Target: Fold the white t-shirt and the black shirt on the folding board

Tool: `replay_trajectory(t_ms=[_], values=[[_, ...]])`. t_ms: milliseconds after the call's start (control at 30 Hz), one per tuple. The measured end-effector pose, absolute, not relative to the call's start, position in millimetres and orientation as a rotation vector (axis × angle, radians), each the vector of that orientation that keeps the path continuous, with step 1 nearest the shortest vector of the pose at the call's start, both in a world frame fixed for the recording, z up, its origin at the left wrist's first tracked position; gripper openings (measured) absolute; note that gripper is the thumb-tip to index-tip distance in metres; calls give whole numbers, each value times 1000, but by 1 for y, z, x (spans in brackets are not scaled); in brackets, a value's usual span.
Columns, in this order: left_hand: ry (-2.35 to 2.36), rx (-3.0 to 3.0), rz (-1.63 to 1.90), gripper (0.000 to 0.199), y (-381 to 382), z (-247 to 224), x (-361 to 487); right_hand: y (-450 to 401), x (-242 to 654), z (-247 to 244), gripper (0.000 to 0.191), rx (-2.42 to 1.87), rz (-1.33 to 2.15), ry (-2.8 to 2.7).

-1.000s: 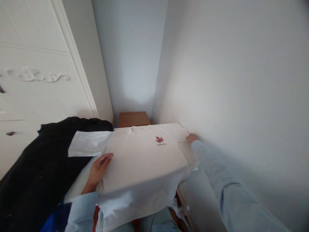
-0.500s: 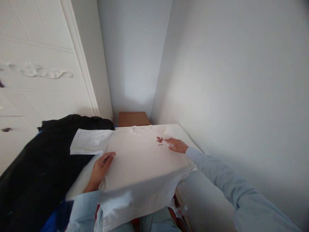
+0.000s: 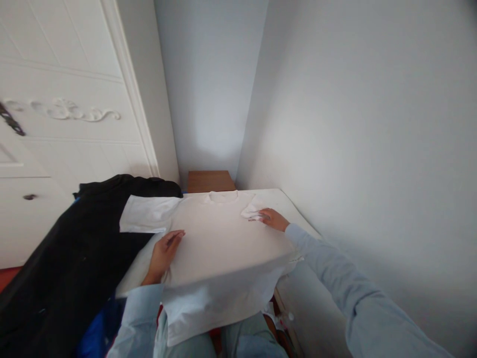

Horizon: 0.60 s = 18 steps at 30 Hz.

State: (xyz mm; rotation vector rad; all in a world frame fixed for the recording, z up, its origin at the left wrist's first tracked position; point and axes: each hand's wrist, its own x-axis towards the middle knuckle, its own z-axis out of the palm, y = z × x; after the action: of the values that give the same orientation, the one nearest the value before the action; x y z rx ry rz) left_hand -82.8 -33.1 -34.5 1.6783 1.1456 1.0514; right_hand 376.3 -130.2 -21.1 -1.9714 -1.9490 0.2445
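Note:
A white T-shirt (image 3: 219, 238) lies spread out, its neckline toward the far side and its hem hanging over the near edge. Pinched in my right hand (image 3: 274, 219) is the shirt's right sleeve, folded inward over the chest print so that only a strip of dark lettering shows. My left hand (image 3: 165, 253) is at the shirt's left side, just below the outstretched left sleeve (image 3: 145, 214). Its thumb and fingertips come together on the cloth, though the fabric between them is hard to make out.
Under the shirt is a white padded board (image 3: 294, 214), set close to the grey wall (image 3: 354, 124). Black clothing (image 3: 70, 253) is heaped on the left, with blue fabric (image 3: 93, 338) below it. A white wardrobe (image 3: 74, 149) stands behind. A brown wooden box (image 3: 210, 181) sits in the corner.
My right hand has turned the sleeve inward, covering the red leaf print. My left hand keeps its place on the shirt. The view has swung slightly left.

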Motion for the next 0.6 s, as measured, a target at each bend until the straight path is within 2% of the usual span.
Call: replay_trajectory(t_ms=[267, 467, 600], values=[[1183, 1769, 1033, 58, -33, -34, -84, -108, 407, -13, 45, -2107, 156, -1760], [1215, 2139, 677, 47, -21, -24, -77, -67, 428, -17, 39, -2223, 151, -1653], [1124, 2376, 610, 45, -31, -5, -24, -35, 431, -25, 39, -2202, 169, -1695]])
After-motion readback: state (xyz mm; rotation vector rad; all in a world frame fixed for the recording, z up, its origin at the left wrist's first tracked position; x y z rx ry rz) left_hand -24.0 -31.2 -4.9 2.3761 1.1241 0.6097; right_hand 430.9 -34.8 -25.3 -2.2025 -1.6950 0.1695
